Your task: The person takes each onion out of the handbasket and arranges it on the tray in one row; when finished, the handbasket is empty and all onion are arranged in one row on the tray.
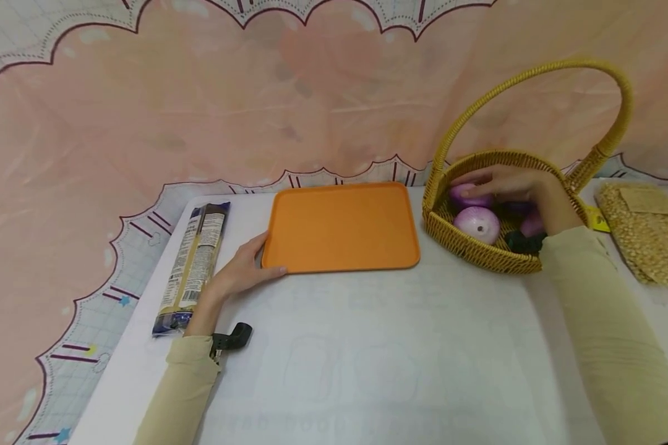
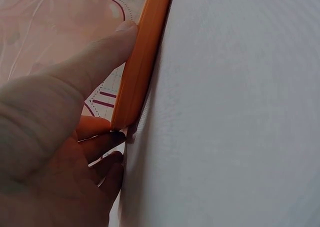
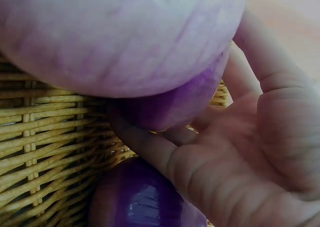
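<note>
My left hand (image 1: 242, 269) holds the near left corner of an orange tray (image 1: 342, 227), the thumb along its near side and the fingers at its left side. The left wrist view shows the thumb (image 2: 107, 49) against the tray's outer wall. On the right, my right hand (image 1: 506, 183) reaches into a wicker basket (image 1: 467, 247) with a tall handle. Its fingers and thumb curl round a purple onion (image 3: 182, 107). A paler purple onion (image 1: 477, 224) sits just in front. Another dark purple, shiny one (image 3: 145, 202) lies lower in the right wrist view.
A long plastic packet (image 1: 195, 259) lies left of the tray, beside my left forearm. Right of the basket is a bag of tan grains (image 1: 646, 235). The basket's handle (image 1: 534, 77) arches above my right hand. A patterned cloth (image 1: 312, 111) hangs behind the white table (image 1: 395, 352).
</note>
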Motion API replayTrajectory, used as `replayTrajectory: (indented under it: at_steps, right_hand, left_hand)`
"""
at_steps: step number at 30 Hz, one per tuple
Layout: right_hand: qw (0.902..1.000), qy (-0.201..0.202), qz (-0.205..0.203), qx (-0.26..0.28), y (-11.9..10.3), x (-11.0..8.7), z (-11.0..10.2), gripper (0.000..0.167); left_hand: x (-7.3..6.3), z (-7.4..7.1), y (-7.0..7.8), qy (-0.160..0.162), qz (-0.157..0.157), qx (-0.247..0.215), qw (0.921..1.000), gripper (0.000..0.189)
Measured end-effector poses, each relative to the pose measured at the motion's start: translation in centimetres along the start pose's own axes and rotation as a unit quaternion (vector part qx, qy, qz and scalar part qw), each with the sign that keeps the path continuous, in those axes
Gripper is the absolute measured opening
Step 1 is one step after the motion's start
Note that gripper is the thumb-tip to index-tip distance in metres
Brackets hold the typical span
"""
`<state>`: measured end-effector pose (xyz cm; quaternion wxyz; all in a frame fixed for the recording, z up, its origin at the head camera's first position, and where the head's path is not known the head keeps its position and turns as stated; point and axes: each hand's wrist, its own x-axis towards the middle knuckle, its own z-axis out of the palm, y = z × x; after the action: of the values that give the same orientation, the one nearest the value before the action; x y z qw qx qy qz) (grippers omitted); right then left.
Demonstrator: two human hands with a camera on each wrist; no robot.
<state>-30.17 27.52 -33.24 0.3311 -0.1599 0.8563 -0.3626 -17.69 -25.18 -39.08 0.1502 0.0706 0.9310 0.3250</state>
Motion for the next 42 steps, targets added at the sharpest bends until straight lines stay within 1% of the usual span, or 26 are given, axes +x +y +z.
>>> replayTrajectory:
  at_steps: [1, 5, 6, 10, 11, 14, 17, 19, 21, 22, 23, 24, 25, 26, 28, 29, 30, 31, 32, 33, 37, 38, 40, 42]
  right_hand:
    - [1.0000, -0.002, -0.009, 0.002, 0.0, 0.1, 0.0, 0.053]
    - [0.9999, -0.003, -0.013, -0.005, -0.1, 0.4, -0.1, 0.053]
    - [0.9998, -0.006, -0.017, 0.002, 0.0, 0.4, -0.2, 0.054]
    - [0.9998, 0.008, -0.013, -0.010, -0.2, 0.3, 0.0, 0.053]
    - [0.9998, 0.011, -0.003, -0.014, -0.3, 0.2, 0.1, 0.052]
    - [0.9993, 0.028, 0.000, -0.026, -0.6, 0.0, 0.2, 0.051]
    - [0.9992, 0.041, 0.001, -0.004, -0.9, -0.1, 0.2, 0.051]
    - [0.9989, 0.044, -0.010, 0.015, -1.0, -0.2, 0.1, 0.051]
    - [0.9988, 0.046, -0.009, 0.011, -1.2, -0.4, -0.1, 0.051]
    - [0.9988, 0.047, -0.015, 0.000, -1.2, -0.5, -0.3, 0.050]
    - [0.9982, 0.053, -0.026, -0.014, -1.2, -0.7, -0.5, 0.049]
    - [0.9975, 0.063, -0.028, -0.019, -1.2, -0.9, -0.7, 0.048]
    - [0.9955, 0.078, -0.046, -0.027, -1.2, -1.1, -0.9, 0.047]
    - [0.9942, 0.090, -0.052, -0.029, -1.2, -1.4, -1.1, 0.047]
    - [0.9904, 0.118, -0.070, -0.016, -1.2, -1.8, -1.4, 0.046]
    - [0.9881, 0.135, -0.072, -0.009, -1.3, -2.0, -1.5, 0.045]
    - [0.9870, 0.147, -0.065, 0.001, -1.4, -2.2, -1.5, 0.046]
    - [0.9855, 0.154, -0.072, 0.006, -1.4, -2.3, -1.5, 0.047]
    - [0.9861, 0.155, -0.053, 0.027, -1.5, -2.5, -1.5, 0.048]
    - [0.9858, 0.158, -0.043, 0.039, -1.7, -2.6, -1.3, 0.049]
    - [0.9871, 0.143, -0.035, 0.063, -2.2, -2.9, -0.7, 0.050]
    - [0.9882, 0.136, -0.030, 0.064, -2.4, -3.0, -0.5, 0.050]
    - [0.9902, 0.128, -0.043, 0.036, -2.7, -3.0, -0.3, 0.049]
    - [0.9914, 0.121, -0.046, 0.019, -3.0, -3.1, -0.1, 0.048]
  left_hand:
    - [-0.1, 0.0, 0.0, 0.001, 0.002, 0.003, 1.0000, 0.102]
    - [-0.2, -0.3, 0.0, 0.004, 0.002, 0.006, 1.0000, 0.102]
    - [-0.2, -0.3, 0.1, 0.005, 0.002, 0.005, 1.0000, 0.102]
    - [-0.1, -0.4, 0.1, 0.005, 0.002, 0.003, 1.0000, 0.103]
    - [-0.2, -0.4, 0.1, 0.005, 0.003, 0.003, 1.0000, 0.103]
    - [-0.2, -0.4, 0.1, 0.005, 0.002, 0.000, 1.0000, 0.103]
    - [-0.1, -0.3, 0.1, 0.006, 0.005, -0.004, 1.0000, 0.102]
    - [-0.1, -0.3, 0.1, 0.004, 0.006, -0.004, 1.0000, 0.102]
    - [0.0, -0.3, 0.1, 0.005, 0.005, -0.003, 1.0000, 0.102]
    - [0.0, -0.3, 0.1, 0.005, 0.005, -0.004, 1.0000, 0.102]
    - [0.0, -0.3, 0.1, 0.005, 0.007, -0.005, 1.0000, 0.102]
    - [0.0, -0.3, 0.1, 0.005, 0.009, -0.004, 0.9999, 0.102]
    - [0.1, -0.3, 0.1, 0.006, 0.012, -0.004, 0.9999, 0.101]
    - [0.2, -0.3, 0.2, 0.007, 0.014, -0.004, 0.9999, 0.101]
    - [0.3, -0.3, 0.2, 0.006, 0.018, -0.004, 0.9998, 0.101]
    - [0.3, -0.3, 0.2, 0.005, 0.019, -0.003, 0.9998, 0.101]
    - [0.4, -0.3, 0.2, 0.006, 0.019, -0.001, 0.9998, 0.102]
    - [0.4, -0.3, 0.2, 0.006, 0.016, -0.001, 0.9998, 0.102]
    - [0.4, -0.3, 0.2, 0.006, 0.015, -0.001, 0.9999, 0.102]
    - [0.4, -0.3, 0.2, 0.006, 0.013, 0.000, 0.9999, 0.101]
    - [0.2, -0.2, 0.0, 0.004, 0.008, 0.000, 1.0000, 0.101]
    - [0.1, -0.2, 0.0, 0.003, 0.008, 0.001, 1.0000, 0.101]
    - [0.0, -0.2, -0.1, 0.001, 0.004, 0.001, 1.0000, 0.102]
    - [0.0, -0.2, -0.1, 0.000, 0.002, 0.002, 1.0000, 0.102]
